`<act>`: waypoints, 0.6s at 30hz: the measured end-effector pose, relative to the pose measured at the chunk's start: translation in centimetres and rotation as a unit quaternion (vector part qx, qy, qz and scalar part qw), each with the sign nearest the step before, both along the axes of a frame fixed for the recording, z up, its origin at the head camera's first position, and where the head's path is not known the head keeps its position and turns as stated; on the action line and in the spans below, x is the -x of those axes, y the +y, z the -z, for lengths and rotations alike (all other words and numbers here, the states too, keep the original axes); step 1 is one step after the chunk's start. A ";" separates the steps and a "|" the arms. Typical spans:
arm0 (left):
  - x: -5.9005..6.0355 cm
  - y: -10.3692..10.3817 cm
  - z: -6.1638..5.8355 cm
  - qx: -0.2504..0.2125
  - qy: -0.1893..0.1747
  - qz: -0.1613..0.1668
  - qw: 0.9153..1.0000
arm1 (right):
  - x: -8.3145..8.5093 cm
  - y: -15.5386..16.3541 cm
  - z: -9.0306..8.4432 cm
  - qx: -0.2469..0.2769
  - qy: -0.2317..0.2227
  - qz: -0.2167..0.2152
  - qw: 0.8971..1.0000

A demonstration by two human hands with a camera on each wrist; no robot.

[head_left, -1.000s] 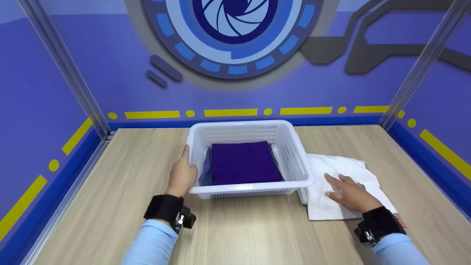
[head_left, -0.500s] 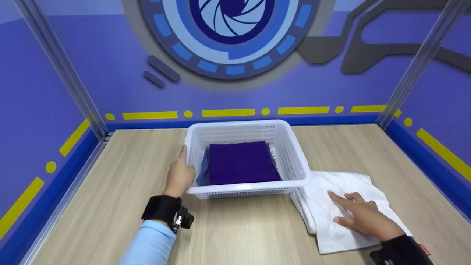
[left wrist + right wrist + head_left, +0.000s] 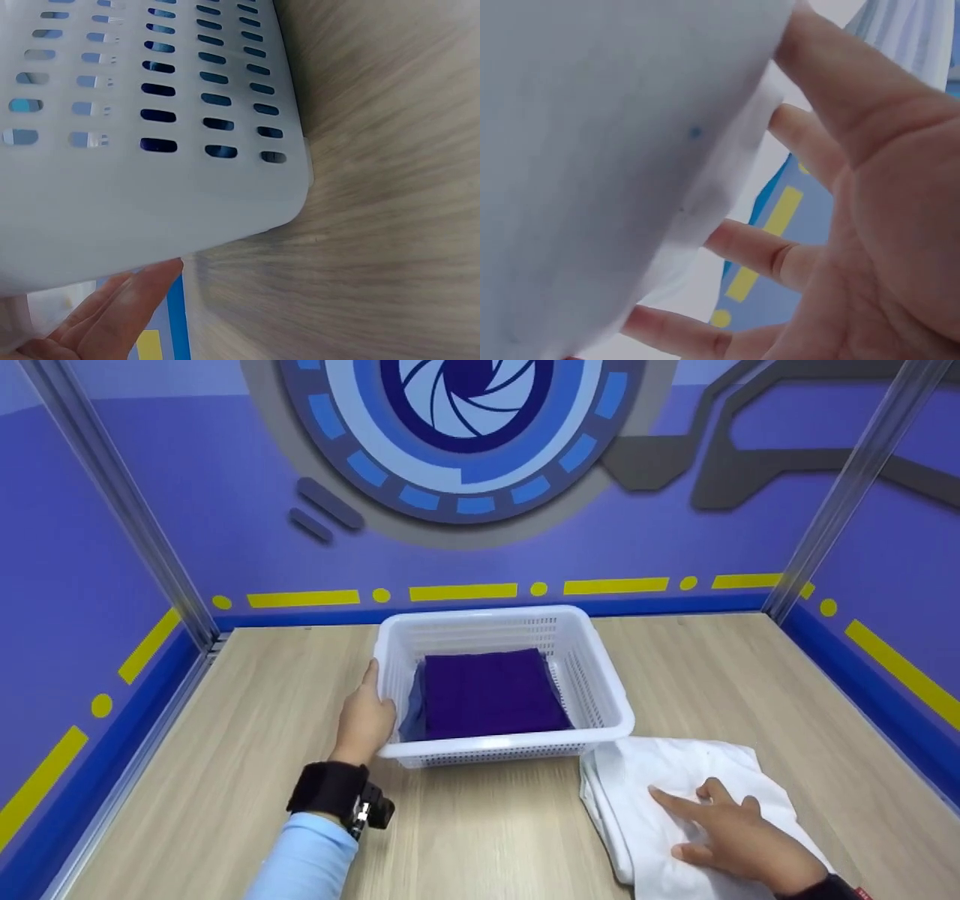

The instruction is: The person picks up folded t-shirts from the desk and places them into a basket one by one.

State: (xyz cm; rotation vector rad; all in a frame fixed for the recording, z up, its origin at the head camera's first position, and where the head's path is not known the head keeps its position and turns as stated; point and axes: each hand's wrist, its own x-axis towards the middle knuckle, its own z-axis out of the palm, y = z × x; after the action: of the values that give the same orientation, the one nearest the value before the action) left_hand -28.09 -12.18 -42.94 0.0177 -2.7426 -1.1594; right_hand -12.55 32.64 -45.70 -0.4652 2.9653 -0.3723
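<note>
A white plastic basket (image 3: 506, 746) holds folded fabric, a dark purple cloth (image 3: 491, 694) lying over a blue one (image 3: 413, 716). At the basket's left side is my left hand (image 3: 363, 727), thumb at the rim and forefinger pointing forward along the side. In the left wrist view its fingers (image 3: 124, 311) reach along the outer wall. My right hand (image 3: 742, 836) rests on a folded white cloth (image 3: 697, 765) with fingers spread, the fingertips pressing into the fabric in the right wrist view. The cloth's layered edge faces left, and its near part runs out of the head view.
A light wooden tabletop (image 3: 480, 825) carries everything. Blue-purple printed panels (image 3: 480, 562) stand behind and at both sides, with metal posts (image 3: 862, 487) at the corners. The white cloth's far left corner lies close to the basket's near right corner.
My right hand has drawn the white cloth toward me, from beside the basket to nearer the front. The left hand and the basket stay nearly in place.
</note>
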 end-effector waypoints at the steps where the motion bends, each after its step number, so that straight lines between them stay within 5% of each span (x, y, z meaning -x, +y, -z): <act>1: 0.0 0.0 0.0 -0.002 -0.001 0.000 1.000 | -0.1 -0.2 -0.1 -0.002 -0.007 0.002 1.000; 8: -0.2 0.0 0.0 -0.001 -0.003 0.000 1.000 | -1.2 -2.3 -0.7 0.005 -0.109 0.022 0.994; 14: -0.2 0.1 -0.1 -0.002 -0.012 0.000 1.000 | -2.4 -4.8 -0.6 0.036 -0.077 -0.014 0.996; 18: -0.1 0.0 -0.1 -0.005 -0.020 -0.002 1.000 | -2.6 -6.6 -0.5 0.046 -0.100 0.002 0.994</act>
State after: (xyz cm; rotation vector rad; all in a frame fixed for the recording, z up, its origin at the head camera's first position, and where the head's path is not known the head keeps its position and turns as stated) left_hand -27.98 -12.17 -42.85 0.0485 -2.7710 -1.1836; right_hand -9.98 26.00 -45.16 -0.4047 2.7649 -0.5240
